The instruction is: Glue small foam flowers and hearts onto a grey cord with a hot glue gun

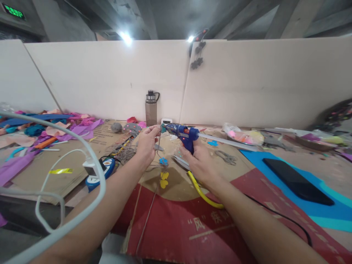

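My right hand [200, 159] is wrapped round the handle of a blue hot glue gun [181, 131], with a long clear glue stick [220, 140] sticking out of its back. The gun's nozzle meets a small teal piece [163, 128], which my left hand [148, 143] pinches between thumb and fingertips. From that hand a thin cord [157, 148] hangs down. Along it are a blue flower [164, 161] and a yellow butterfly-like cutout [164, 180], just above the cardboard. Whether glue is coming out is too small to see.
A brown bottle [151, 110] stands by the white partition. At left are a blue power strip [100, 174], a white cable [93, 157] and coloured felt scraps [55, 124]. A black phone [298, 180] lies on blue sheets at right. A yellow tube [202, 192] curves near my right wrist.
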`<state>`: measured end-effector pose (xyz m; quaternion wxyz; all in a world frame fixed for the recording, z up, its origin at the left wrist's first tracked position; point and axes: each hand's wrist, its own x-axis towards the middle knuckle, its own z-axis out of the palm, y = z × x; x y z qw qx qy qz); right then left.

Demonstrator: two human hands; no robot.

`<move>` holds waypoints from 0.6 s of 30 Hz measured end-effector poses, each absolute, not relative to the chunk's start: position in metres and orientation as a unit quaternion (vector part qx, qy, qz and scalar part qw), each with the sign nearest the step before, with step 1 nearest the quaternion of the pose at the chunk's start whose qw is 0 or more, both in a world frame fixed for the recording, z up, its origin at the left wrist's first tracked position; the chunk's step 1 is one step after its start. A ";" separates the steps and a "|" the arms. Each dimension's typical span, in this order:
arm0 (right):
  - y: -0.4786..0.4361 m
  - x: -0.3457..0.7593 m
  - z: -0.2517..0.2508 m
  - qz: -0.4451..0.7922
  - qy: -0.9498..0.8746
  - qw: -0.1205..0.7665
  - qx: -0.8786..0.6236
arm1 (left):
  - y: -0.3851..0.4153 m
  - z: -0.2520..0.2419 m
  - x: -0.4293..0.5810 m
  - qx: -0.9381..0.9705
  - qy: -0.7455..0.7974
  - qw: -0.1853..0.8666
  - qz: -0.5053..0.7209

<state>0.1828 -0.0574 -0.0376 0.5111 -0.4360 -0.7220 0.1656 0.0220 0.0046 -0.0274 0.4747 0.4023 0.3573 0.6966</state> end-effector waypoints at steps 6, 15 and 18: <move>-0.056 0.185 -0.039 0.147 -0.715 0.512 -0.454 | 0.005 -0.027 0.022 0.396 0.354 0.473 0.703; -0.057 0.183 -0.040 0.155 -0.716 0.513 -0.447 | 0.004 -0.028 0.023 0.407 0.360 0.472 0.694; -0.058 0.183 -0.039 0.156 -0.713 0.515 -0.450 | 0.004 -0.028 0.023 0.409 0.359 0.469 0.696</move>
